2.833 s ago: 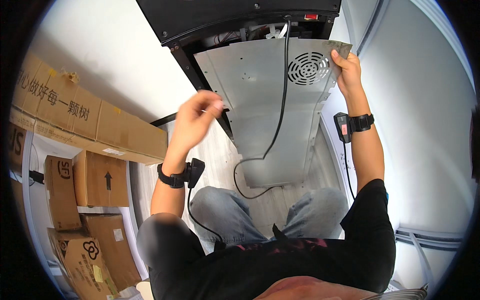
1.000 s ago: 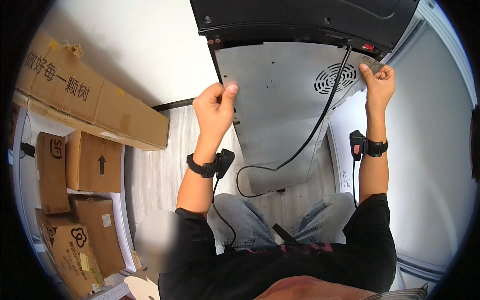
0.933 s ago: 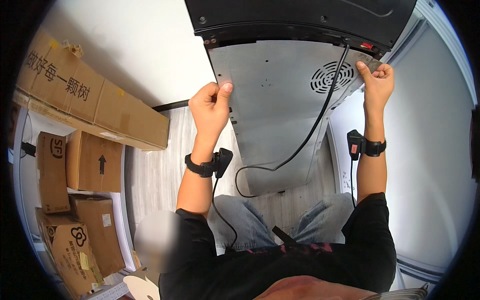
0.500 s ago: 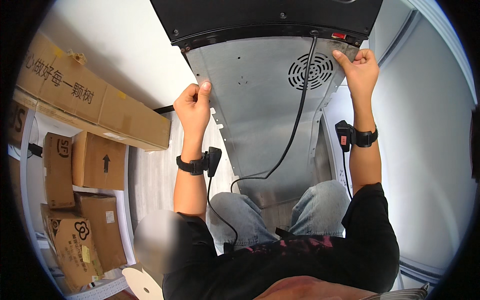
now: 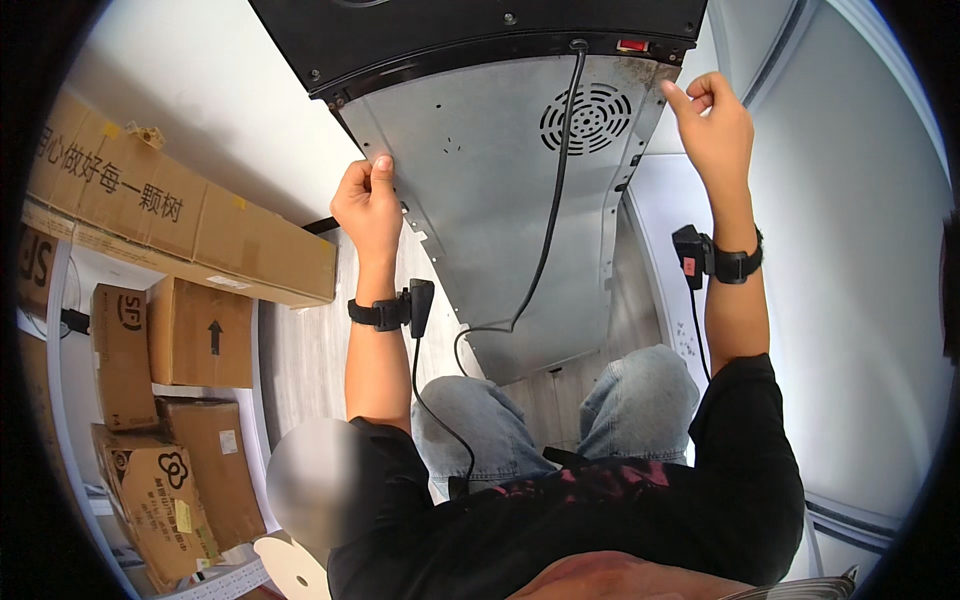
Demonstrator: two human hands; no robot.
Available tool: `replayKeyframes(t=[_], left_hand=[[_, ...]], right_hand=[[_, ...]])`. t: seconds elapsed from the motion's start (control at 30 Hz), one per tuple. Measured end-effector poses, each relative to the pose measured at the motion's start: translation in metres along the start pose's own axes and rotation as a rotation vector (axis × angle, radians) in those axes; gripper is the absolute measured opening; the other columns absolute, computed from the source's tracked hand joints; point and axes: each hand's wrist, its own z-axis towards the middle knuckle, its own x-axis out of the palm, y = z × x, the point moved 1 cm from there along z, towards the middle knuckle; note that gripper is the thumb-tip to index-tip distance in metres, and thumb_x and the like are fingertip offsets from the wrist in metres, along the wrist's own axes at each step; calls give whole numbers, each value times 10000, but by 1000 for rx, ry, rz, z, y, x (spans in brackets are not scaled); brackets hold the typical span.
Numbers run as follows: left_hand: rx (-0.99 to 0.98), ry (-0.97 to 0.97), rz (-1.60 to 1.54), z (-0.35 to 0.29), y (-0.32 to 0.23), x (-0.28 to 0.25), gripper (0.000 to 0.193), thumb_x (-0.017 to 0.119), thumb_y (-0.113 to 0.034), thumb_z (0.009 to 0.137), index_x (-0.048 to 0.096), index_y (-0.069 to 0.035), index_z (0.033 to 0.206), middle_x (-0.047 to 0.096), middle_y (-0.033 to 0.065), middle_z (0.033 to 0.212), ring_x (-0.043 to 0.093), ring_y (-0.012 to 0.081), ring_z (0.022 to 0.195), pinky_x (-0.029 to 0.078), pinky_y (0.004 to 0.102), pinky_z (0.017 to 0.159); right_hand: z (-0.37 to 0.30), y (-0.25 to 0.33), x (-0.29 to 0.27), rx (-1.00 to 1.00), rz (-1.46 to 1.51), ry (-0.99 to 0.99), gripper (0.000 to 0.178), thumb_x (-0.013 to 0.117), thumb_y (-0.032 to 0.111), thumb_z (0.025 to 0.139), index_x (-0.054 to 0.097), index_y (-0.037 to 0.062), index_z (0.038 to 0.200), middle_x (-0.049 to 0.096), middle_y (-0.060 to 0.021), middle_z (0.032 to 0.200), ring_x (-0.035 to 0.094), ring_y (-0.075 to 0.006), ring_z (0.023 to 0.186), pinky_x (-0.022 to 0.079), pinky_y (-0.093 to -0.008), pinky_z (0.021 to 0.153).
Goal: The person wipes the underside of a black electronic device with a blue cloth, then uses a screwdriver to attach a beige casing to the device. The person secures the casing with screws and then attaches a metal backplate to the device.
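Note:
A tall appliance with a grey metal panel point(image 5: 500, 240) and a black housing point(image 5: 450, 45) stands before me, its panel facing me. My left hand point(image 5: 368, 205) is closed on the panel's left edge, thumb on the front face and the other fingers curled around the side. At the upper right corner, my right hand point(image 5: 712, 125) has its thumb tip at the panel's edge. Its other fingers are bent, apart from the thumb and outside the edge. A black power cord point(image 5: 553, 210) hangs from the housing beside a red switch point(image 5: 632, 46) and crosses a round vent point(image 5: 598, 122).
To the left, a long cardboard box point(image 5: 170, 200) lies on top of a white shelf holding several cartons point(image 5: 200, 330). A white surface point(image 5: 850, 300) borders my right arm. The cord reaches down towards my left knee. Each wrist wears a strapped black device point(image 5: 730, 262) with a cable.
The appliance, panel and cord have shifted left and slightly away from me. My left hand moved along with the panel's edge. The right hand's fingers have come off the panel's right edge.

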Motion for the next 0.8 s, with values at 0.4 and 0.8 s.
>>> replayKeyframes(t=[0.4,0.8], left_hand=[[-18,-14,-26,0,3,1,247,646,-191,916,631,10,774,499,-52,609,393,26,541,318,193,484],[-16,-22,-7,-1,1,1,268,653,-209,912,618,5,755,470,-61,597,375,22,538,294,195,478]], right_hand=[[-109,-123,29,529,666,1136,255,409,-110,733,556,49,867,599,-35,845,537,-108,735,454,-244,667],[-90,-91,9,637,722,959,122,544,109,929,591,7,978,650,-78,744,643,-153,625,553,-259,612]])
